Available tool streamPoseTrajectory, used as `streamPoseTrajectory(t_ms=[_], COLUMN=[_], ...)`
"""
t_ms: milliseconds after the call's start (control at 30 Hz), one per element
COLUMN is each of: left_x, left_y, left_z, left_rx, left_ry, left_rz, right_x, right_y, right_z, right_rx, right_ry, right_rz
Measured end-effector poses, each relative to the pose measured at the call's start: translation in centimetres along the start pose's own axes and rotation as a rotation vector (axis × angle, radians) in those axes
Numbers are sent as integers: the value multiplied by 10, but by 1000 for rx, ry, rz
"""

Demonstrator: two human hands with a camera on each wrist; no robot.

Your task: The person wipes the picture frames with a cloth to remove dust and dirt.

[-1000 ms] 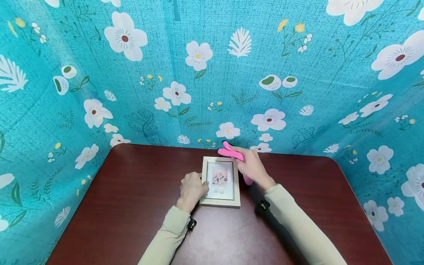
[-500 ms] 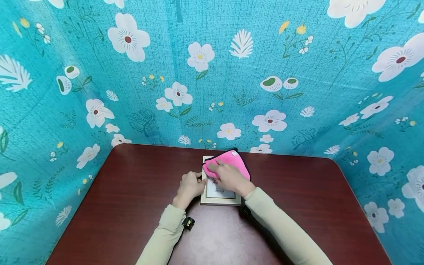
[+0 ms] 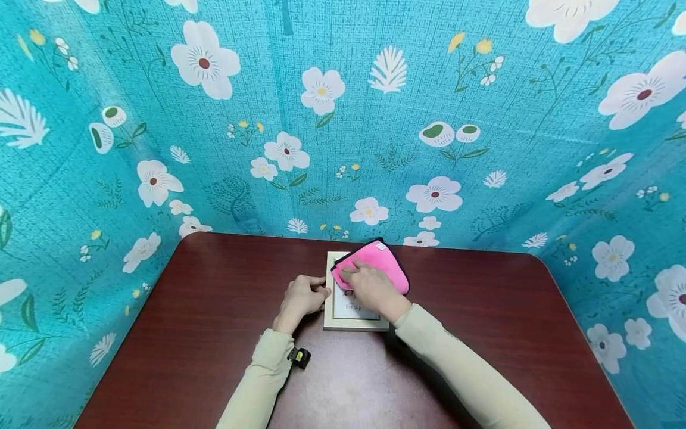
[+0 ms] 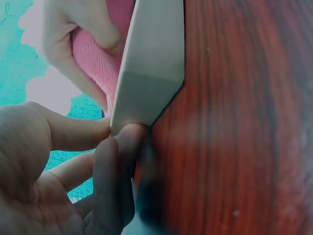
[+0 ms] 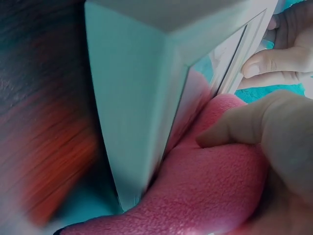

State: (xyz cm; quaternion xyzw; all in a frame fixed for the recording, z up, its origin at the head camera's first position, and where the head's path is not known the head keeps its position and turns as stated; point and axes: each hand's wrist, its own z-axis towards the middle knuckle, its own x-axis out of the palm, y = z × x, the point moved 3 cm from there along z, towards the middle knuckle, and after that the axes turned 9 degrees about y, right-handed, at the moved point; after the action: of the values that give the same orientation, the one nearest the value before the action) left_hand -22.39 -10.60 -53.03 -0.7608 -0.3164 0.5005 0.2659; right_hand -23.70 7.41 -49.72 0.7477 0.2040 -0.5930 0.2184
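A picture frame (image 3: 351, 323) with a pale border lies on the table, its print partly hidden. My left hand (image 3: 301, 298) holds the frame's left edge; in the left wrist view its thumb and bent fingers (image 4: 132, 139) meet at the frame's side. My right hand (image 3: 372, 289) grips a pink cloth (image 3: 387, 266) with dark edging and presses it on the upper part of the glass. The right wrist view has the thumb sunk into the bunched fleecy cloth (image 5: 200, 181), which touches the glass. The right hand's other fingers are partly hidden there.
The dark red-brown table (image 3: 225, 298) has rounded far corners. A turquoise floral curtain (image 3: 332, 119) hangs behind it and along both sides. A small black device (image 3: 300, 357) is strapped at the left wrist.
The right hand has brought the cloth from beyond the frame's top right onto its glass, where the cloth now lies spread. The left hand has shifted slightly left, its thumb nearer the frame's edge.
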Motion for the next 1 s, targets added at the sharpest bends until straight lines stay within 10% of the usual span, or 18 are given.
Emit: streamPoseTrajectory(t_ms=[1000], left_x=[5], left_y=[3], left_z=[6], left_rx=[1], left_ry=[45], left_rz=[-77], right_x=[-2], right_y=[-28], right_z=[-38], right_rx=[68], right_ry=[-26], right_rz=[-63])
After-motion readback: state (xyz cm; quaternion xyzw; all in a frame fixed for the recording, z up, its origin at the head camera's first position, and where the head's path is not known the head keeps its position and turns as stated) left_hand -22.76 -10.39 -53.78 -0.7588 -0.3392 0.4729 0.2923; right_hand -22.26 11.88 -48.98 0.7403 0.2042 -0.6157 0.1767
